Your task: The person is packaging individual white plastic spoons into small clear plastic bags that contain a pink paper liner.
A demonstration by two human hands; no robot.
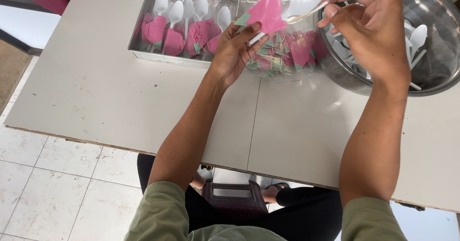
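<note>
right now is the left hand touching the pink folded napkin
Touching. The head view shows the left hand pinching the pink folded napkin between its fingertips.

Both arms outstretched, left hand and right hand fingers pinched.

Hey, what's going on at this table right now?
A person seated at a white table holds a clear plastic sleeve with a white spoon and a folded pink napkin in it. The left hand grips the napkin end; the right hand holds the sleeve's other end. A metal tray of finished spoon packs sits at the left, a pile of folded napkins in the middle, a metal bowl of loose spoons at the right.
</note>
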